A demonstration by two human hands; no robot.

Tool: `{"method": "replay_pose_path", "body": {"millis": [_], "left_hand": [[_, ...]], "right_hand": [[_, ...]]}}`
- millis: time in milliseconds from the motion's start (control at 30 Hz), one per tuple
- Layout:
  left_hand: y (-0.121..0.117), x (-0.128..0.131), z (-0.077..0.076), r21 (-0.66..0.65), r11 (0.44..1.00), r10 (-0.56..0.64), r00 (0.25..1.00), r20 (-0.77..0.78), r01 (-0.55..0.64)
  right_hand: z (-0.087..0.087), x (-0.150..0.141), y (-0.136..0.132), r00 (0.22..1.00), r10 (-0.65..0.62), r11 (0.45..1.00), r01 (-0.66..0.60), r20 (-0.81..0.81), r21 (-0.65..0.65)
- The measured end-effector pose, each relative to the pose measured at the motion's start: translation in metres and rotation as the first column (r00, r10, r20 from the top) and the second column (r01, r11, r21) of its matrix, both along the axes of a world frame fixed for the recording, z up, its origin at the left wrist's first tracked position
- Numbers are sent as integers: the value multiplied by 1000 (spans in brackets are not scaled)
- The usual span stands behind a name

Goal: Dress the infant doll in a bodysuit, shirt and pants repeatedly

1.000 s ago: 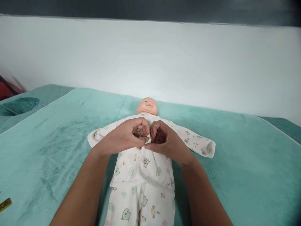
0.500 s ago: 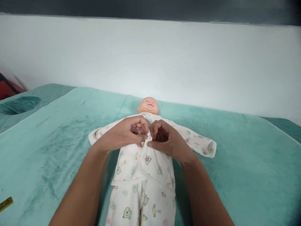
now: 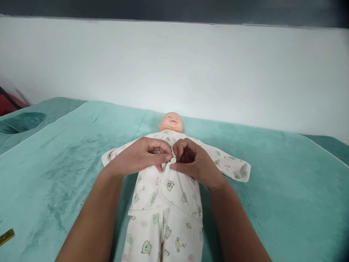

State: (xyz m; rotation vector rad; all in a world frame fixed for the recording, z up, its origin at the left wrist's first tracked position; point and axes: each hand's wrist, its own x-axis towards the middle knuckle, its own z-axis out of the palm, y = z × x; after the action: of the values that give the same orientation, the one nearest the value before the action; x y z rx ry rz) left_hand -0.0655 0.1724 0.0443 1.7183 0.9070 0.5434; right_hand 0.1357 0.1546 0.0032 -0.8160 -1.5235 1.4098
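Observation:
A baby doll [image 3: 171, 122] lies on its back, head toward the wall, in a white printed shirt [image 3: 177, 185] and matching pants [image 3: 182, 236]. Over its chest, my left hand [image 3: 143, 154] pinches the shirt's front edge beside a small white button [image 3: 173, 160]. My right hand [image 3: 193, 160] grips the other side of that button area, thumb below and fingers curled above. The two hands nearly meet at the front opening. Below them the shirt's front panels overlap. Fingertips partly hide the fabric they hold. Both sleeves spread out sideways.
A teal plush cover [image 3: 272, 203] lies under the doll. Behind it stands a white wall [image 3: 174, 72] with a dark band on top. A yellow strip [image 3: 7, 237] lies at the left edge, and a red item [image 3: 8, 103] shows at the far left.
My left hand's fingers have straightened and moved slightly down toward the button. My right hand has stayed almost in place, still gripping the shirt.

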Motion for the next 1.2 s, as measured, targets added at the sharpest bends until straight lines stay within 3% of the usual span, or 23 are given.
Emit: {"method": "replay_pose_path", "body": {"millis": [267,467,667,800,1200], "left_hand": [[0,2,0,-24,1000,3,1000,31,-2],[3,0,-4,-120,993,11,991,132,5],[5,-1,-7,-126,990,-46,984,171,68],[7,-3,-9,-126,985,-91,977,195,117],[8,-2,-16,-162,985,-18,963,270,64]], "right_hand": [[-1,-1,0,1000,-17,1000,17,-7,15],[0,1,1,999,47,999,-46,-23,26],[-3,4,3,992,95,995,-95,-81,6],[-4,4,3,992,96,995,-97,-80,-6],[-2,1,1,998,18,999,-20,-56,-43]]}}
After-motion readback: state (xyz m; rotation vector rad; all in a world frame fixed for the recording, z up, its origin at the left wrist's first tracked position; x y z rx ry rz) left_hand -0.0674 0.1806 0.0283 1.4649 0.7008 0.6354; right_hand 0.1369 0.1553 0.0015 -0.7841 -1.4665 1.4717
